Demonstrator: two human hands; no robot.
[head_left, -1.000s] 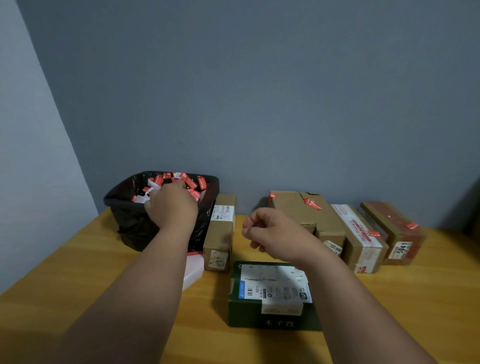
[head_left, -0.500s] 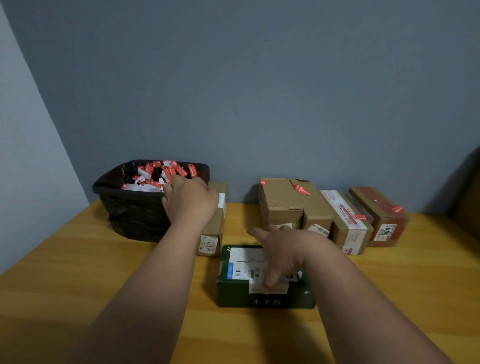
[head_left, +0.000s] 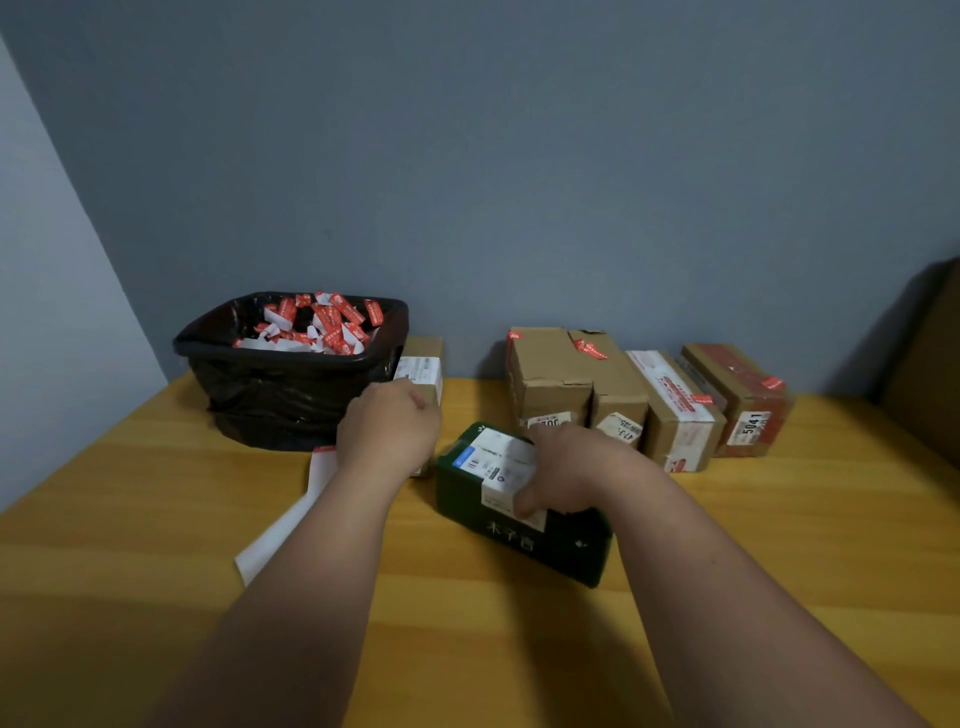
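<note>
A dark green box (head_left: 524, 540) with a white shipping label (head_left: 498, 467) lies on the wooden table (head_left: 779, 545), turned at an angle. My right hand (head_left: 566, 473) grips it from above, fingers curled over the label's near edge. My left hand (head_left: 387, 431) hovers just left of the green box with fingers curled, in front of a narrow brown carton (head_left: 423, 371); I see nothing in it. A black-lined bin (head_left: 291, 374) holding several torn red-and-white labels stands at the back left.
Several brown cartons (head_left: 550, 384) with red tape and number stickers stand in a row along the grey wall, right of centre. A white flat parcel (head_left: 291, 519) lies under my left forearm. A dark object (head_left: 924, 364) sits at the far right edge.
My left hand came back from the bin toward the green box. My right hand dropped onto the green box, took hold of it and turned it at an angle.
</note>
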